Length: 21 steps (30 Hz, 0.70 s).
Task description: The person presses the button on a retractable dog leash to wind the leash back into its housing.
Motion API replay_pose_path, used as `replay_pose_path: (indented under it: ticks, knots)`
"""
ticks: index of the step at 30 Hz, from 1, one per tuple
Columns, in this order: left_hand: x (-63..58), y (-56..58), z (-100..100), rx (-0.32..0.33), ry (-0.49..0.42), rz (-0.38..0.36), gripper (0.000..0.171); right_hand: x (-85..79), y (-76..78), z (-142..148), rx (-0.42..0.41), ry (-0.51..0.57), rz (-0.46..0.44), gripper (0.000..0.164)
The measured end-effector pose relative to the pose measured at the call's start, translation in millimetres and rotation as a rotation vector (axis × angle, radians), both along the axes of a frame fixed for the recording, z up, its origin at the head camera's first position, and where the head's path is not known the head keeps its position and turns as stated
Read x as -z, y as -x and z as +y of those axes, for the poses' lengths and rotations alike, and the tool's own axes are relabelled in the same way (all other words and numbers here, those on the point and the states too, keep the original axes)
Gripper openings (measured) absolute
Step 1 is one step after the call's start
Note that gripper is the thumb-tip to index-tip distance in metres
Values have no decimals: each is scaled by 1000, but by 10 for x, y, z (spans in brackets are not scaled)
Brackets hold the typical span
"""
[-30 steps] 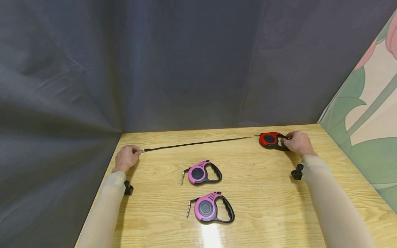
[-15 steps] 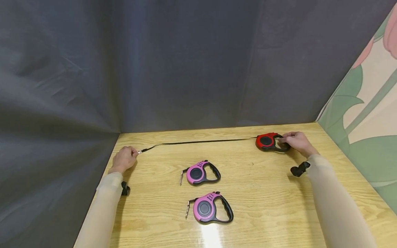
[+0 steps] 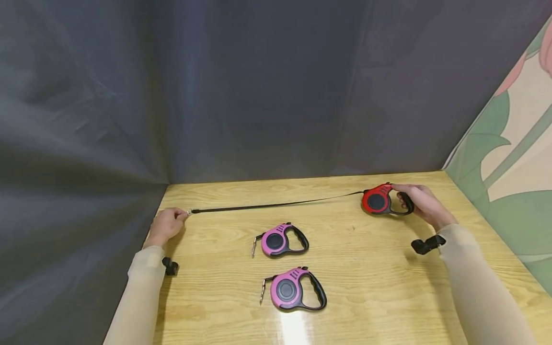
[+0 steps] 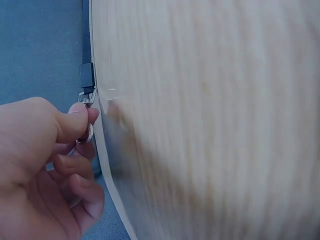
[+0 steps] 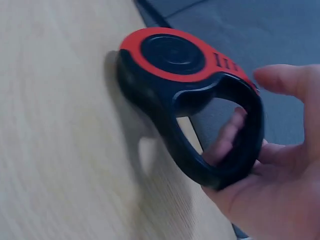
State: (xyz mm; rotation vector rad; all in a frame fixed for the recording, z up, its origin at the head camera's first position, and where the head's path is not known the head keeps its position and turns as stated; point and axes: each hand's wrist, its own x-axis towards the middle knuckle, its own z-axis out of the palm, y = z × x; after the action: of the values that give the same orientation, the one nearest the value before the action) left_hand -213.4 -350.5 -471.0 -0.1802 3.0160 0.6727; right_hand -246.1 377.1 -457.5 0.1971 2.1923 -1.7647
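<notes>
A red and black retractable dog leash (image 3: 376,201) is at the back right, its looped handle gripped by my right hand (image 3: 424,203). In the right wrist view, fingers pass through the handle loop (image 5: 250,135) and the thumb lies by the top edge of the red casing (image 5: 172,55). The black leash strap (image 3: 258,206) runs out leftward, nearly straight. At its far end my left hand (image 3: 166,225) pinches the metal clip (image 4: 86,100) between thumb and forefinger. The left wrist view shows the other fingers loosely curled below it.
Two pink and black retractable leashes lie on the wooden table: one mid-table (image 3: 274,241), another nearer the front (image 3: 285,290). Each has its metal clip hanging out to the left. Dark cloth (image 3: 258,96) borders the table behind and at left; a flowered panel (image 3: 509,191) stands at right.
My left hand has moved slightly left and nearer with the clip. My right hand has shifted its hold around the handle, and the red casing has turned. The strap slackened, then straightened again.
</notes>
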Motion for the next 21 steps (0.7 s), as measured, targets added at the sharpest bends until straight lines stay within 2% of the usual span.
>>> replay_pose_path:
  ticks: [5,8,13,21]
  knots:
    - [15,-72,-7,-66,-21,17,34,-14,-67,-63,30,-206,26,50]
    - [23,-120,-11,-104,-52,27,36,-4,-87,-74,39,-261,35,56]
    - [-5,-185,-8,-122,-71,40,37,-17,-99,-46,30,-244,46,54]
    - [2,-277,-42,-140,-102,78,44,5,-146,89,-13,-111,31,41]
